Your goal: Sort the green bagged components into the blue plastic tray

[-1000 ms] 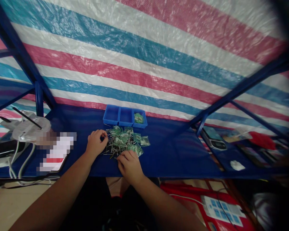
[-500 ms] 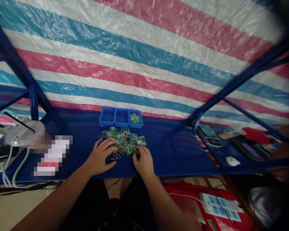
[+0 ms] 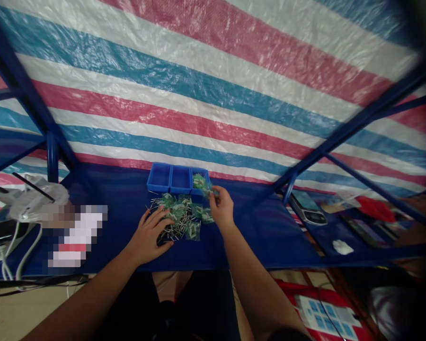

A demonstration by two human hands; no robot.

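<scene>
A loose pile of thin metal pins, perhaps screws or nails (image 3: 177,231), lies on the blue table with several small clear-green plastic packets (image 3: 192,231) on and around it. Over the left side of this pile rests my left hand (image 3: 151,235), fingers spread. My right hand (image 3: 222,207) pinches a green plastic packet (image 3: 208,191) at the front right corner of a three-part blue bin (image 3: 180,191). In the bin's right compartment lie more green packets (image 3: 198,180); its other two compartments show bare blue floors.
A pixelated white and red item (image 3: 78,234) lies left, beside a device with white cables (image 3: 39,237) and clear plastic. Across the frame bar on the right are a digital scale (image 3: 314,217) and a crumpled white scrap (image 3: 341,247). Striped sheeting (image 3: 199,94) hangs behind.
My right hand has moved from the pile's right edge up to the bin's right compartment, carrying a packet. My left hand stays over the pile. The view has shifted slightly.
</scene>
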